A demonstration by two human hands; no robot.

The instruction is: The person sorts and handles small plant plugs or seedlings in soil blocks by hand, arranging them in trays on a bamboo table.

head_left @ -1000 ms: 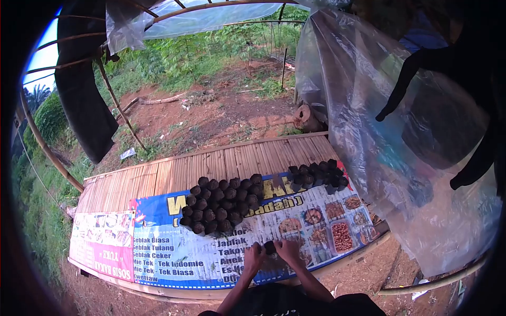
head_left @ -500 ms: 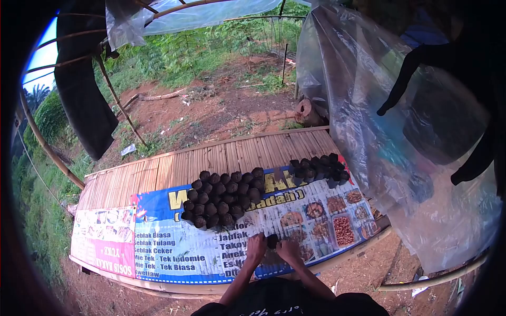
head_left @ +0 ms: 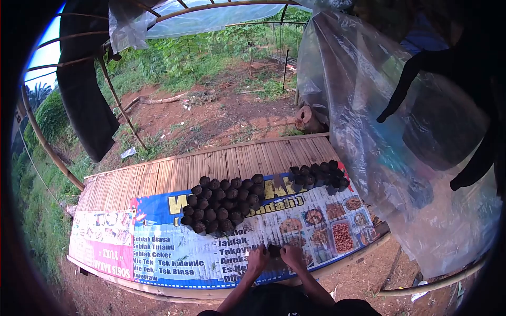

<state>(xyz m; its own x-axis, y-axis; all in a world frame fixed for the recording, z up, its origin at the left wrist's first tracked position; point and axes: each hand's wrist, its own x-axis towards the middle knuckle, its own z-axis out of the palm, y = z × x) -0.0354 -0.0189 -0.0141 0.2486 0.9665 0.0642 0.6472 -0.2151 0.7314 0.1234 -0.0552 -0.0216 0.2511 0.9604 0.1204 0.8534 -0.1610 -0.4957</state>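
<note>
My left hand (head_left: 258, 259) and my right hand (head_left: 292, 257) are close together over the near edge of the banner-covered table. Between them is a small black pot-like piece (head_left: 274, 250), with the fingers of both hands closed at its sides. It looks like soft dark plastic, but its details are too small to make out. Beyond my hands sits a tight cluster of small dark pots (head_left: 221, 203) with brownish, rounded tops. A second, looser group of black pieces (head_left: 319, 175) lies farther to the right.
The printed banner (head_left: 174, 253) covers most of the bamboo-slat table (head_left: 200, 166). Clear plastic sheeting (head_left: 353, 121) hangs at the right, with dark cloth (head_left: 474, 79) before it. Bamboo poles (head_left: 120, 102) stand at the left. Soil and plants lie beyond.
The view has shifted slightly, and the table sits a little lower in it. Both hands stay around the black piece, which now looks wider between them.
</note>
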